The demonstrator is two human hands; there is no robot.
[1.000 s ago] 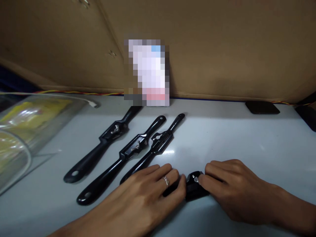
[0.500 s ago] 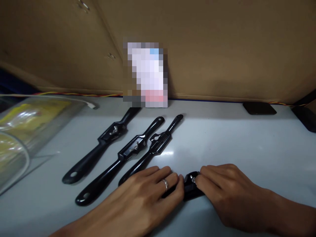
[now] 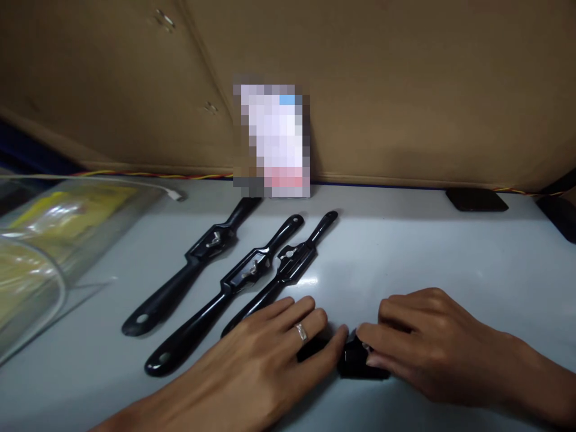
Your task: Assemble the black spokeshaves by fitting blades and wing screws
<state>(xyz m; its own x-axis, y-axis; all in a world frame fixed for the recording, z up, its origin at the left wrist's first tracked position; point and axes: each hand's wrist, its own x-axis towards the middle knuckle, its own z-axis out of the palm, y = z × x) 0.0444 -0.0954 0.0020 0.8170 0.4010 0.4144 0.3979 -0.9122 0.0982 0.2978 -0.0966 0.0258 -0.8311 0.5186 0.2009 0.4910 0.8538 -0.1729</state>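
A black spokeshave (image 3: 362, 365) lies on the table between my two hands, mostly covered by them. Fingers of my left hand (image 3: 265, 354) are closed over its left part, with the index finger reaching to the middle body. My right hand (image 3: 425, 339) pinches the small metal thumbscrew (image 3: 367, 347) on that body between thumb and index finger. Left of my hands, three more black spokeshaves lie slantwise: a larger one (image 3: 209, 243), a middle one (image 3: 245, 270) and a smaller one (image 3: 297, 261). The smallest is partly hidden behind my left hand.
A blurred-out pale upright item (image 3: 281, 138) leans on the cardboard wall (image 3: 405, 90). Dark flat objects (image 3: 477, 199) sit at the back right. On the left are a clear plastic bag with yellow contents (image 3: 63, 228) and a white cable (image 3: 173, 194).
My right hand has turned, its thumb and index finger now covering the thumbscrew. The spokeshave body under it has tilted slightly. My left index finger stretches farther right. The view has shifted a little.
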